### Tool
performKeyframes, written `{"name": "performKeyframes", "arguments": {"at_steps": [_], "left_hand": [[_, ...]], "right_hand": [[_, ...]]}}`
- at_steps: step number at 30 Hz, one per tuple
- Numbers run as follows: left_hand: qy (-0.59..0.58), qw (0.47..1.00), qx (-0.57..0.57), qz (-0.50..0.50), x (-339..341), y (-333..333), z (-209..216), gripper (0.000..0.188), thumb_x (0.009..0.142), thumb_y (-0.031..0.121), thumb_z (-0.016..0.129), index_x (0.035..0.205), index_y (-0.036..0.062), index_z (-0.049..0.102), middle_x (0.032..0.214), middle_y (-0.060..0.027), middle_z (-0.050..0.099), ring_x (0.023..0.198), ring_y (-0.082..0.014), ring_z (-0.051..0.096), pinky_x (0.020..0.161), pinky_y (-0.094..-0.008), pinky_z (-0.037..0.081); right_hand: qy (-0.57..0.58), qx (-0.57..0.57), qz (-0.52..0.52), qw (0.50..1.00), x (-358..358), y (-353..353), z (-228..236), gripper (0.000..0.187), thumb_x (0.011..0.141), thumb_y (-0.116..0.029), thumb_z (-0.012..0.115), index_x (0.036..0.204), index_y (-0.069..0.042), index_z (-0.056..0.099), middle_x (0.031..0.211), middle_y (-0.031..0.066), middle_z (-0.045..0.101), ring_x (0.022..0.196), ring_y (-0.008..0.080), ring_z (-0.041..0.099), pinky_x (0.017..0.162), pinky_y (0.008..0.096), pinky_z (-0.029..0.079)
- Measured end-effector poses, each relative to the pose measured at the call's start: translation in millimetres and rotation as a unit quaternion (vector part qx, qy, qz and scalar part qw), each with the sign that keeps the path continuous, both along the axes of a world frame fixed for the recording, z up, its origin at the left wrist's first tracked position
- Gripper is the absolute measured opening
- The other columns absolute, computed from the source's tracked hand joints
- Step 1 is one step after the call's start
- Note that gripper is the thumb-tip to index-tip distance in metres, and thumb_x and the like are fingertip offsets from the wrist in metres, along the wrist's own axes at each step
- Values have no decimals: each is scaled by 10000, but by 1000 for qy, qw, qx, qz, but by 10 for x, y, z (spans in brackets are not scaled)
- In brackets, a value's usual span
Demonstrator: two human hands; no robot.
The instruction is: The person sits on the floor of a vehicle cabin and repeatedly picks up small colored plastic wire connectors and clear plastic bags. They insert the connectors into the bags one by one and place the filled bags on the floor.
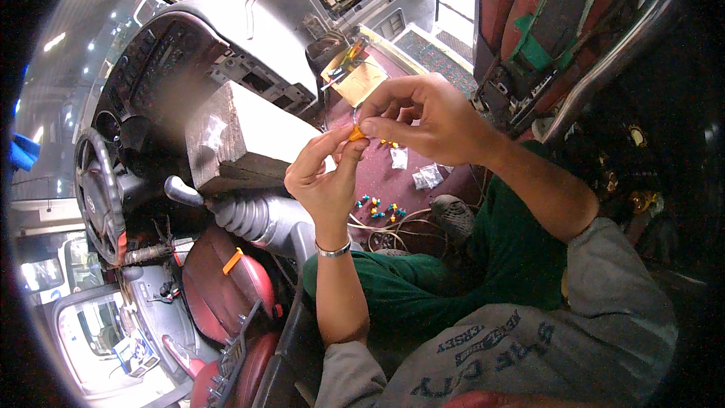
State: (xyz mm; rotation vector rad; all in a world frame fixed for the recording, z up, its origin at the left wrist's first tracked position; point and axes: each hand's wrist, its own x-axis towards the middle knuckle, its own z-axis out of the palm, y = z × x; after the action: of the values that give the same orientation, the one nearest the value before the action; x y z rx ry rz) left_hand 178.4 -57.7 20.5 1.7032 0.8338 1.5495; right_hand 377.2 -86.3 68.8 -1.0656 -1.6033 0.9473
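Both my hands meet in front of me, above the reddish floor. Between the thumb and fingers of my left hand sits a small orange plastic piece, perhaps a connector; its exact kind is too small to tell. A thin pale wire rises from beside it. My right hand comes in from the right with thumb and forefinger pinched at that wire, the other fingers curled. How far the wire goes into the orange piece is hidden by the fingertips.
Beyond my hands is a yellowish box with hand tools on it. Small plastic bags, coloured bits and loose cables lie on the floor. To the left are a block, gear lever and steering wheel.
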Motion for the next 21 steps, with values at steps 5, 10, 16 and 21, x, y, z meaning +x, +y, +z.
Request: {"name": "performKeyframes", "arguments": {"at_steps": [5, 10, 16, 21], "left_hand": [[9, 999, 31, 32, -12, 39, -50, 265, 777, -12, 876, 1029, 34, 806, 932, -88, 779, 750, -82, 630, 642, -216, 471], [31, 998, 37, 42, -15, 14, -24, 258, 771, 17, 888, 1015, 48, 814, 939, -79, 787, 757, -87, 645, 619, -216, 469], [34, 999, 27, 24, -51, 54, -12, 274, 787, 30, 886, 1045, 34, 796, 918, -49, 779, 742, -64, 630, 624, -212, 444], [-17, 1000, -18, 11, -53, 48, 2, 286, 799, 19, 882, 1065, 14, 776, 918, -37, 771, 742, -50, 625, 634, -203, 421]], "right_hand": [[14, 7, -21, 1000, -91, -23, -34, 138, 980, -148, 722, 1039, -24, 715, 898, 0, 693, 795, 38, 618, 684, 214, 496], [33, -8, -11, 999, -96, -29, -42, 150, 979, -155, 728, 1045, -22, 720, 900, 5, 697, 800, 40, 622, 685, 217, 498], [30, -5, -10, 999, -86, -19, -72, 175, 980, -169, 731, 1056, -12, 724, 875, 12, 699, 773, 40, 622, 675, 219, 496], [7, 3, -4, 1000, -17, 6, 13, 226, 978, -211, 739, 1088, -14, 727, 859, 6, 700, 726, 37, 611, 640, 218, 486]]}}
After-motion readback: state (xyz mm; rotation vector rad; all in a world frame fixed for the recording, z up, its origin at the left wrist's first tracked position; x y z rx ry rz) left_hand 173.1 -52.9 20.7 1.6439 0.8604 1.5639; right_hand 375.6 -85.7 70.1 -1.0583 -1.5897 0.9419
